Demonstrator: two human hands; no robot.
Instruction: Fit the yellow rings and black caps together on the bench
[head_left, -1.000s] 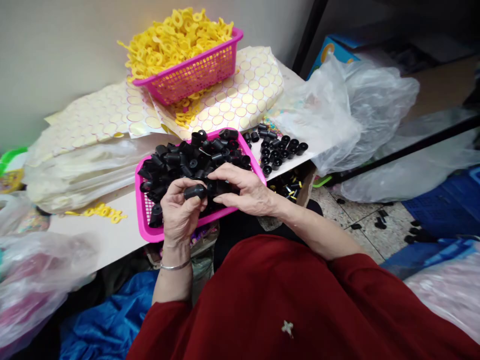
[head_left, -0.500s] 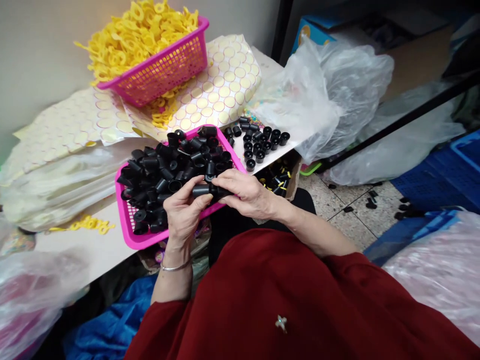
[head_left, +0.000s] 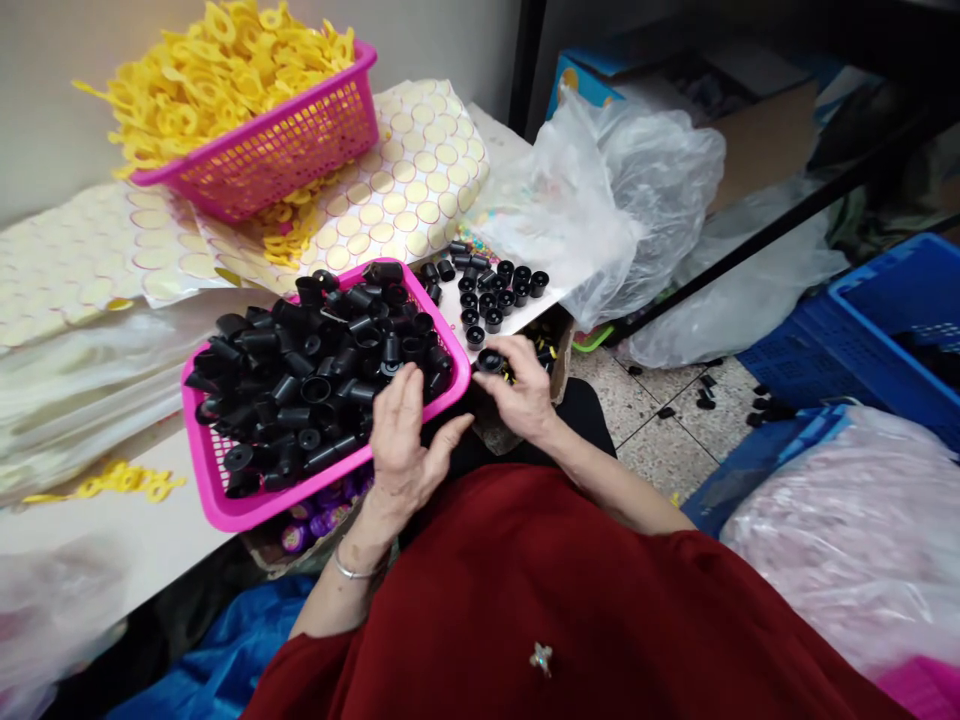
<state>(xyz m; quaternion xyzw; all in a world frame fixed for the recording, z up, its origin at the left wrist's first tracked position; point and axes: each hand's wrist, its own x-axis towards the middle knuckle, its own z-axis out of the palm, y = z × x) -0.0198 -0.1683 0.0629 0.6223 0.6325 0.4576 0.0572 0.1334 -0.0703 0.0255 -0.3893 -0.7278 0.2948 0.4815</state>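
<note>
My left hand (head_left: 405,445) is at the near right rim of a pink plastic basket (head_left: 259,512), its thumb spread from the fingers and nothing in its grasp. Heaped in that basket are black plastic tube-shaped parts (head_left: 315,390). To the right, my right hand (head_left: 525,395) pinches one round black plastic cap (head_left: 491,361) between thumb and fingers, beyond the basket's corner. Just past it, several short black caps (head_left: 493,318) stand on the white tabletop, others lying on their sides.
A second pink basket (head_left: 300,135) full of yellow ring-shaped pieces (head_left: 232,75) stands behind, on sheets of round stickers (head_left: 409,185). Clear plastic bags (head_left: 667,170) lie at the right. Below the table edge is a box with black and yellow parts (head_left: 559,370). Blue crates (head_left: 877,310) stand on the floor.
Both hands were together over the basket, holding black parts. Now they are apart: the left has opened, and the right has moved away rightward with a black cap. The view has shifted slightly.
</note>
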